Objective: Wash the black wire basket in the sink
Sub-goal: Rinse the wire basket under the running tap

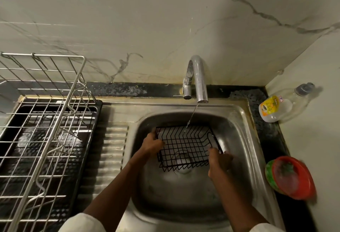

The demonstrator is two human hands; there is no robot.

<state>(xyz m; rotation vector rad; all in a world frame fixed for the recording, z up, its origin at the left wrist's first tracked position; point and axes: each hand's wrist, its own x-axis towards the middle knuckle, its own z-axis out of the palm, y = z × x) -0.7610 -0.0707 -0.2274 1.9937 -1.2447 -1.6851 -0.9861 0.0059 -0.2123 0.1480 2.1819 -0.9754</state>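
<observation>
Black wire basket [184, 145] sits in the middle of the sink [241, 114], held over the drain [182, 160], which shows through its mesh. I cannot tell whether it touches the basin floor.

Nearest, at 6 o'clock of the view, two white sleeves [81, 222] show, and bare forearms reach up from them into the basin. The left hand [152, 144] grips the basket at its 9 o'clock side, fingers curled over the rim. The right hand [219, 163] grips the corner at about 4 o'clock, its thumb against the wire; this hand is a little blurred.

At 9 o'clock of the sink lies the ridged drainboard [112, 149], and beyond it a silver dish rack [46, 121] stands on a black tray [99, 106]. At 3 o'clock of the sink, on the dark counter [266, 130], a red bowl [294, 178] is nested in a green one [269, 173].

A thin water stream [192, 115] falls onto the basket's far edge, at its 12 o'clock. It runs from the chrome faucet [199, 77], which stands at 12 o'clock of the sink. At about 2 o'clock a nearly clear bottle [283, 103] with a yellow label leans in the corner. Farthest, a pale veined wall [165, 29] rises behind the faucet.
</observation>
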